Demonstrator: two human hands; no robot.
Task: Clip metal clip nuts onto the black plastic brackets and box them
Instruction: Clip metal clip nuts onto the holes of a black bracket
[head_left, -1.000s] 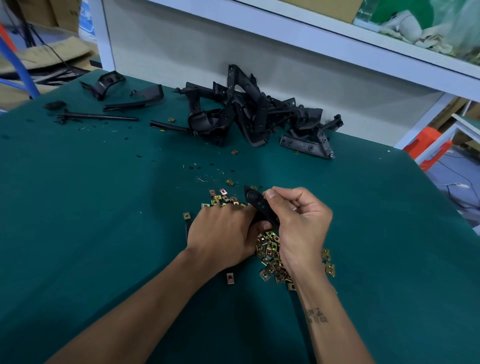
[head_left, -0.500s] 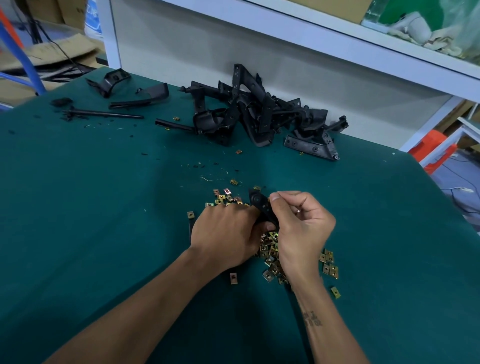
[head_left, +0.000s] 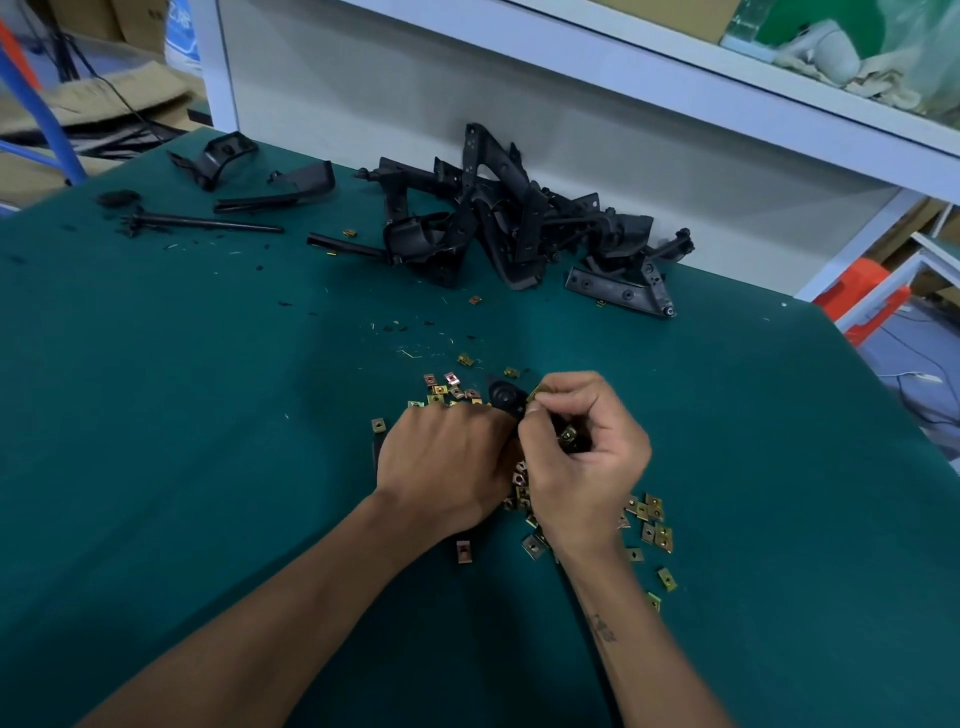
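Observation:
My left hand (head_left: 447, 462) grips a black plastic bracket (head_left: 506, 397); only the bracket's rounded far end shows past my knuckles. My right hand (head_left: 582, 457) pinches a brass-coloured clip nut (head_left: 536, 396) at that end of the bracket, with more nuts cupped in its curled fingers. Several loose clip nuts (head_left: 649, 522) lie scattered on the green table (head_left: 208, 415) under and around both hands. A pile of black brackets (head_left: 519, 228) lies at the back against the white panel. No box is in view.
A few separate black parts (head_left: 291, 189) and a thin black rod (head_left: 208, 222) lie at the back left. A white shelf frame (head_left: 623, 62) runs above the table. The table's right edge (head_left: 893, 395) drops to a floor with orange and white items.
My right hand has shifted slightly and now brings a clip nut to the bracket's tip. My left hand keeps its grip on the bracket. The view has tilted a little.

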